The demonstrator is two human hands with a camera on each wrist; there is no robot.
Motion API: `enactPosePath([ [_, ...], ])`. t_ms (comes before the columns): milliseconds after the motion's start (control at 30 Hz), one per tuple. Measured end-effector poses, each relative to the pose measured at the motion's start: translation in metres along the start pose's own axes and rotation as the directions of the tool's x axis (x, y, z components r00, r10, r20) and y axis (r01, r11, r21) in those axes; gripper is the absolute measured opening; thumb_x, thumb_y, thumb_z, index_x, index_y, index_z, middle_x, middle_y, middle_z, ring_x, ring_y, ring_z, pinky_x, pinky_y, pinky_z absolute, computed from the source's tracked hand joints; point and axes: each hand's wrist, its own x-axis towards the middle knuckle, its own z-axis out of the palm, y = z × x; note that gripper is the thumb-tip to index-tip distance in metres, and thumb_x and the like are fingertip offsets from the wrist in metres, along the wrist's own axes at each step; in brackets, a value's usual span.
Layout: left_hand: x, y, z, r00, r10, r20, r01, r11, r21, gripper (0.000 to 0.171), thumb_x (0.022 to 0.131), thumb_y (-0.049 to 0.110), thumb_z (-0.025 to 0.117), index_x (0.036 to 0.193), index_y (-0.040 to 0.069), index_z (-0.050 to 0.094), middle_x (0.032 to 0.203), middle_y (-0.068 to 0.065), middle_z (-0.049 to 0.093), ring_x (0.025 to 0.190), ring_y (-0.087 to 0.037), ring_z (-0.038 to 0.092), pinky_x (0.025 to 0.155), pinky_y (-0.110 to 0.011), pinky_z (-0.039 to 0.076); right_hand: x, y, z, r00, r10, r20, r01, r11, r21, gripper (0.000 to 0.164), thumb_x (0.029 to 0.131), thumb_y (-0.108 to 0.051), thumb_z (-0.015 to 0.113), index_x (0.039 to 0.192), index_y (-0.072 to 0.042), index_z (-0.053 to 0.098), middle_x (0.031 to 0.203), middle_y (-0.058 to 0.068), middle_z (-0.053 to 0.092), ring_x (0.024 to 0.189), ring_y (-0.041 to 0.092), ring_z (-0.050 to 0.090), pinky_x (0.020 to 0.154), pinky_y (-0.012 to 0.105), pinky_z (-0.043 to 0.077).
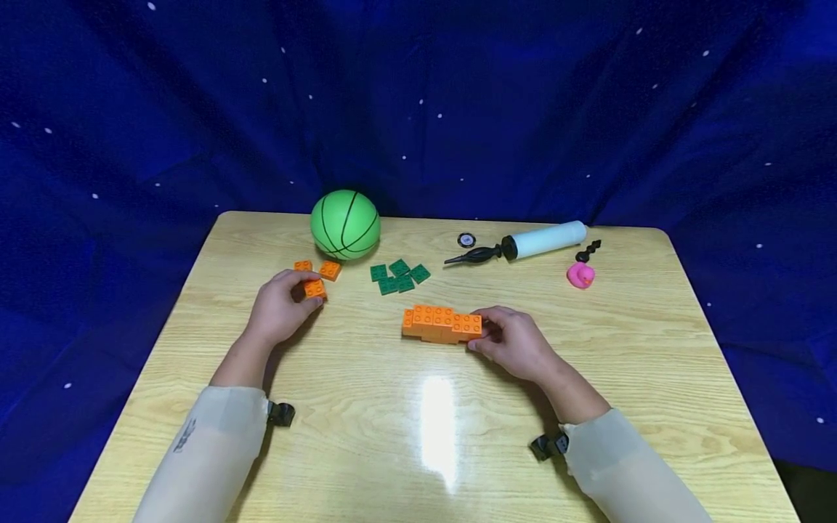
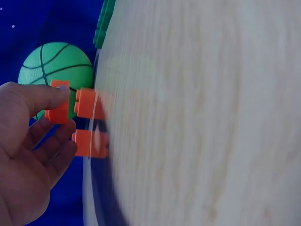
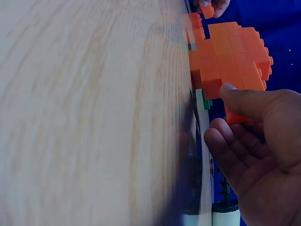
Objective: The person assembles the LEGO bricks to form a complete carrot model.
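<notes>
My left hand [image 1: 280, 306] pinches an orange toy brick [image 1: 315, 289] between thumb and fingers; the left wrist view shows the brick [image 2: 59, 113] held up off the table. Two more loose orange bricks [image 1: 330, 270] [image 2: 91, 143] lie just beyond it. My right hand [image 1: 516, 341] grips the right end of a built block of joined orange bricks [image 1: 439, 325], studs facing up. In the right wrist view the thumb presses the near side of this stepped assembly [image 3: 230, 56]. Its underside cannot be seen clearly.
Several flat green bricks [image 1: 399, 277] lie between the hands, farther back. A green ball [image 1: 345, 225] stands at the back left. Behind the right hand are a hand pump [image 1: 546, 241], a round chip [image 1: 466, 240], a pink rubber duck [image 1: 580, 275] and a small black piece [image 1: 588, 251].
</notes>
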Motion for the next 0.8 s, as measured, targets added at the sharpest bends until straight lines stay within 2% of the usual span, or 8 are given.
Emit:
enactPosePath([
  [167,-0.006,0.010,0.004,0.998,0.062,-0.013,-0.062,0.997,-0.047,0.038,0.091,0.010,0.080,0.127,0.008,0.070,0.124,-0.012,0.064,0.101,-0.030,0.062,0.088,-0.045,0.053,0.000,-0.001,0.000,1.000,0.011,0.003,-0.011,1.000,-0.001,0.045,0.084,-0.013,0.088,0.125,-0.004,0.070,0.103,0.002,0.070,0.085,0.012,0.065,0.072,0.028,0.058],
  [367,-0.008,0.023,0.007,0.993,0.115,-0.012,-0.115,0.986,-0.121,0.040,0.090,0.009,0.082,0.128,0.008,0.072,0.130,-0.009,0.065,0.112,-0.032,0.066,0.097,-0.048,0.056,0.000,-0.001,0.000,1.000,0.015,0.006,-0.015,1.000,0.007,0.045,0.085,-0.013,0.088,0.125,-0.004,0.070,0.105,0.003,0.070,0.086,0.013,0.066,0.074,0.028,0.059],
  [533,-0.009,0.036,0.011,0.989,0.150,0.011,-0.145,0.970,-0.193,0.040,0.089,0.007,0.082,0.128,0.006,0.072,0.131,-0.008,0.065,0.117,-0.031,0.064,0.097,-0.048,0.057,0.000,-0.001,0.000,1.000,0.017,0.007,-0.017,1.000,0.006,0.045,0.085,-0.013,0.087,0.126,-0.003,0.070,0.105,0.004,0.070,0.086,0.013,0.066,0.074,0.028,0.059],
  [633,-0.008,0.044,0.013,0.984,0.178,0.014,-0.171,0.963,-0.210,0.040,0.089,0.006,0.083,0.127,0.007,0.073,0.131,-0.008,0.065,0.120,-0.031,0.063,0.096,-0.049,0.057,0.000,-0.001,0.000,1.000,0.016,0.007,-0.016,1.000,0.005,0.045,0.085,-0.013,0.087,0.126,-0.003,0.070,0.104,0.004,0.070,0.086,0.013,0.066,0.074,0.028,0.059],
  [800,-0.007,0.055,0.018,0.974,0.227,0.008,-0.222,0.958,-0.183,0.039,0.088,0.007,0.084,0.125,0.010,0.074,0.130,-0.007,0.067,0.119,-0.030,0.064,0.094,-0.048,0.059,0.000,-0.001,0.000,1.000,0.013,0.005,-0.013,1.000,0.003,0.045,0.085,-0.013,0.088,0.125,-0.003,0.070,0.103,0.003,0.070,0.085,0.013,0.066,0.073,0.028,0.059],
])
